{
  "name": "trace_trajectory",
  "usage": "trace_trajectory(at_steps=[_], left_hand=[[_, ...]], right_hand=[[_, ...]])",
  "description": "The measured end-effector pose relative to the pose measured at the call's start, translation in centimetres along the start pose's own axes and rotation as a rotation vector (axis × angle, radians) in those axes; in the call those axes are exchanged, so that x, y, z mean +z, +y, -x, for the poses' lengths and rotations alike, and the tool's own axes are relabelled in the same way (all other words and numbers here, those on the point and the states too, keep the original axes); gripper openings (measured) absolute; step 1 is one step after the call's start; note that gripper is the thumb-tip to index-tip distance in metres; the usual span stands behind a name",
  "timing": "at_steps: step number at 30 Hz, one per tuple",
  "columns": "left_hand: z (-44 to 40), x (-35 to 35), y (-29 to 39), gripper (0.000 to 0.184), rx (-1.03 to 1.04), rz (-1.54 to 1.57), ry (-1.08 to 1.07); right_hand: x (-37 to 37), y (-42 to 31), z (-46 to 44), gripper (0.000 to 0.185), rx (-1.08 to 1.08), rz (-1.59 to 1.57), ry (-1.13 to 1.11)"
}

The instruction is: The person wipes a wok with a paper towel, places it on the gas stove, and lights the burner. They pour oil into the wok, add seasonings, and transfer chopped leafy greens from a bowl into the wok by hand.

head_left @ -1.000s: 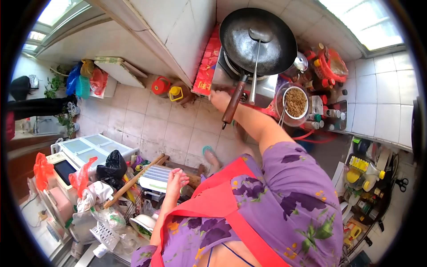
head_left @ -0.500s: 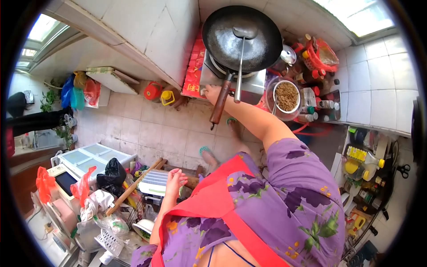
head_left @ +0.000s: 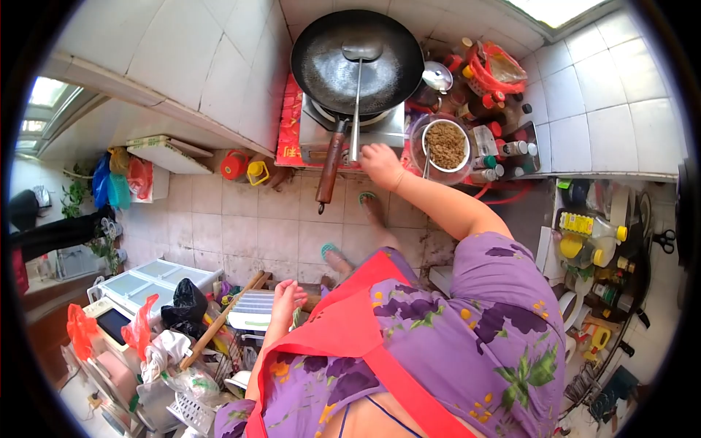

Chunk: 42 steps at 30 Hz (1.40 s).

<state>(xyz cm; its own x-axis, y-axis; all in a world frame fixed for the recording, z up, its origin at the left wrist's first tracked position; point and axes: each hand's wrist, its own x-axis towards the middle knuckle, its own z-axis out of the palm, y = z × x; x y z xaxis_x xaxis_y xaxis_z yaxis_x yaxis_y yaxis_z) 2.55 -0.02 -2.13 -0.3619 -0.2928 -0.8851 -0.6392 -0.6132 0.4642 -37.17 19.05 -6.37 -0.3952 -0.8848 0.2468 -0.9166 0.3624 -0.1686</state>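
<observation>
A black wok (head_left: 310, 62) sits on the silver gas stove (head_left: 394, 131), its wooden handle (head_left: 330, 168) pointing toward me. In it rests a metal wok spatula (head_left: 357, 109), whose long handle reaches out over the wok's near rim. My right hand (head_left: 383, 166) is at the stove's front edge, just right of the spatula handle's end, fingers loosely bent with nothing visible in them. Right of this hand stands a white bowl of brown crumbly food (head_left: 446, 144) inside a larger clear bowl. My left hand (head_left: 289, 298) hangs at my waist, fingers loosely curled and holding nothing.
Bottles and jars (head_left: 504, 150) crowd the counter on the right, beside a red basket (head_left: 496, 69). A red-lidded jar (head_left: 234, 165) and a yellow-handled container (head_left: 258, 172) stand by the left wall. Bags, a wooden stick (head_left: 223, 319) and a striped cloth (head_left: 257, 309) lie lower left.
My right hand has moved from the stove's front left, behind the wok handle, to the right of the spatula handle. My view has shifted, so the stove appears farther left. My left hand stays low.
</observation>
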Motion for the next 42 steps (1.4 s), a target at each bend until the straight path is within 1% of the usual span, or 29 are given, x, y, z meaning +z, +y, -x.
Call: trace_trajectory(at_steps=[3,5,6,7,9,10,11,13,15,16,18,19,21,22,23,25,26,27,29,30,31,33,35,37,39,40,42], left_hand=[[-0.6,0.3,0.0,0.038,-0.006,-0.049,-0.029],[-0.8,0.9,0.4,0.038,0.006,-0.064,-0.041],[-0.9,1.2,0.7,0.038,0.018,-0.071,-0.057],[-0.9,1.4,1.0,0.038,0.015,-0.079,-0.056],[-1.3,1.9,1.4,0.038,0.010,-0.081,-0.058],[-1.4,2.0,1.6,0.038,0.005,-0.089,-0.055],[-1.5,1.8,1.5,0.038,0.011,-0.102,-0.062],[-1.7,1.7,1.2,0.038,0.021,-0.132,-0.058],[-2.0,1.5,0.4,0.038,0.015,-0.132,-0.039],[-1.6,1.6,-0.1,0.038,-0.011,-0.137,-0.035],[-1.4,2.1,-0.6,0.035,-0.004,-0.242,-0.068],[-1.5,2.0,-1.3,0.035,-0.017,-0.242,-0.069],[-2.0,2.3,-2.4,0.032,0.009,-0.365,-0.154],[-1.6,2.5,-2.7,0.030,0.008,-0.354,-0.161],[-2.1,2.3,-3.4,0.030,-0.002,-0.353,-0.163],[-3.3,1.2,-5.2,0.028,-0.001,-0.399,-0.184],[-2.9,1.4,-4.9,0.025,0.002,-0.472,-0.179],[-3.0,1.3,-5.2,0.025,-0.004,-0.471,-0.179],[-3.3,0.8,-5.9,0.024,0.019,-0.606,-0.233],[-3.3,0.4,-6.2,0.022,0.083,-0.655,-0.263],[-3.5,0.1,-6.6,0.022,0.079,-0.656,-0.265],[-4.1,0.1,-7.5,0.023,0.183,-0.908,-0.296],[-4.6,0.1,-8.2,0.024,0.175,-0.944,-0.321],[-5.1,0.1,-8.5,0.025,0.166,-0.978,-0.342],[-5.2,0.8,-8.6,0.027,0.179,-1.077,-0.358],[-5.3,1.1,-8.6,0.027,0.176,-1.076,-0.360],[-6.2,1.4,-9.0,0.030,0.203,-1.109,-0.405]], right_hand=[[1.4,2.7,1.0,0.017,0.071,0.082,0.005],[4.4,3.4,2.4,0.017,-0.014,0.051,-0.037],[5.4,3.0,3.0,0.015,-0.029,0.052,-0.092],[6.2,2.5,3.6,0.015,-0.021,0.048,-0.091],[6.3,1.7,3.8,0.013,0.086,0.040,-0.173],[6.1,1.9,4.0,0.012,0.060,0.063,-0.157],[5.9,2.3,3.6,0.012,0.056,0.088,-0.203],[4.2,3.4,2.7,0.014,0.178,-0.006,-0.061],[1.9,4.5,2.9,0.016,0.161,-0.086,-0.111],[2.5,4.5,3.8,0.016,0.171,-0.102,-0.130],[2.9,4.8,5.0,0.018,0.075,-0.017,-0.248],[3.2,4.7,5.7,0.018,0.078,-0.023,-0.260],[2.3,4.4,5.7,0.018,0.160,0.042,-0.243],[1.6,4.5,5.4,0.018,0.206,0.008,-0.164],[1.7,5.1,5.2,0.017,0.236,0.064,-0.071],[0.1,6.2,4.7,0.016,0.277,-0.013,0.010],[0.0,6.4,4.9,0.016,0.278,-0.017,0.003],[0.0,6.5,5.1,0.015,0.291,0.001,0.021],[0.1,6.4,5.3,0.014,0.302,0.016,0.036],[0.2,6.2,5.4,0.014,0.333,0.006,0.048],[0.3,5.9,5.5,0.015,0.366,-0.003,0.061],[0.4,5.3,6.4,0.013,0.378,0.031,0.026],[0.7,4.8,7.7,0.013,0.368,0.034,-0.094],[1.7,4.9,8.3,0.013,0.391,-0.005,-0.105],[2.4,4.6,8.7,0.014,0.464,-0.004,-0.126],[2.8,4.3,8.7,0.015,0.501,0.009,-0.162],[3.2,3.3,9.0,0.016,0.495,0.001,-0.159]])
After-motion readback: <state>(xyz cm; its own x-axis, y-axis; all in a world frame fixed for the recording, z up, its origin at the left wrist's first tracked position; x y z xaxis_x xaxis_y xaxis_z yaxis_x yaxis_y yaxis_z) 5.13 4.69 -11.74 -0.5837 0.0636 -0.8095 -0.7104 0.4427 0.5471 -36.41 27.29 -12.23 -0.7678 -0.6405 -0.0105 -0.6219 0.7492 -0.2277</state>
